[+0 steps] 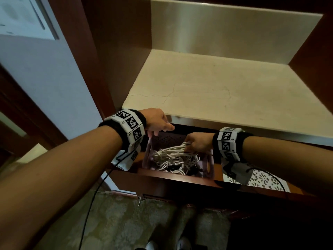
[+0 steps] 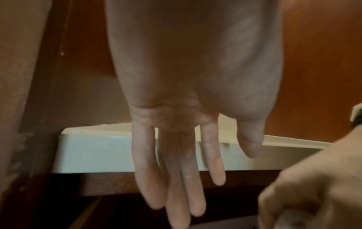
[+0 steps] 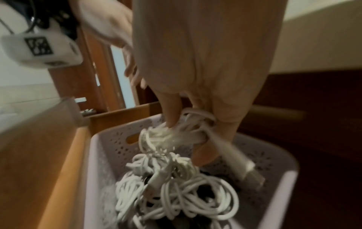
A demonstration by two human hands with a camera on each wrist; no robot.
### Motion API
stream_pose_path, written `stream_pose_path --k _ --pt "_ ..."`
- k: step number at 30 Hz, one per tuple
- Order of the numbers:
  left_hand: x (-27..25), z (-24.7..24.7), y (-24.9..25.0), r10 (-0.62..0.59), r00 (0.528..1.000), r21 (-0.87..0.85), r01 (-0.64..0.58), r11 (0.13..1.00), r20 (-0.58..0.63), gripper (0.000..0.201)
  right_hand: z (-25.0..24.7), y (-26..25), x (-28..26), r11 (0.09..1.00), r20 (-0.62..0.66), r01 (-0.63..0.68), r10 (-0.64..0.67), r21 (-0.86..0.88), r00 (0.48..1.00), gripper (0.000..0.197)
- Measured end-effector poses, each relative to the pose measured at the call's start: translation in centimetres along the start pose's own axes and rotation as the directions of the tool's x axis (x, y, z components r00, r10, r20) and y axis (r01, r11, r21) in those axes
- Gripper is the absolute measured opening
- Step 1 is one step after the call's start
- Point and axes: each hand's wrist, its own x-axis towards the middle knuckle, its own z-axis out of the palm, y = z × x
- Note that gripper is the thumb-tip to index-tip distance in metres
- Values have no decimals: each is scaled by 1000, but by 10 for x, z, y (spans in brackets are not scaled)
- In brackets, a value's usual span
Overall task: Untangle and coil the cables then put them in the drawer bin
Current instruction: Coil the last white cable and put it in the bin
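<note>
A lilac perforated bin sits in an open wooden drawer and holds a tangle of white cables. My right hand reaches into the bin and grips a bunch of those cables. In the right wrist view, my right hand's fingers curl round the bundle just above the cable pile, inside the bin's wall; a plug sticks out below the hand. My left hand hovers over the bin's far left corner. Its fingers hang straight and hold nothing.
A cream stone counter lies just above and behind the drawer, with dark wood walls on both sides. A patterned liner covers the drawer floor right of the bin. A black wire hangs from my left wrist. Carpet lies below.
</note>
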Motion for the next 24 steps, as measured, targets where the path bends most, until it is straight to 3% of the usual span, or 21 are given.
stream_pose_path --k 8,15,24 --pt "1 1 -2 -20 1000 -12 19 1000 -12 38 -5 -1 2 992 166 35 -15 -118 986 42" --pt "2 3 -9 -20 1000 -15 20 1000 -21 37 -7 5 6 886 105 23 29 -464 994 45" --pt "0 4 -10 -21 1000 -17 20 1000 -19 40 5 14 13 922 90 -36 76 -386 993 39"
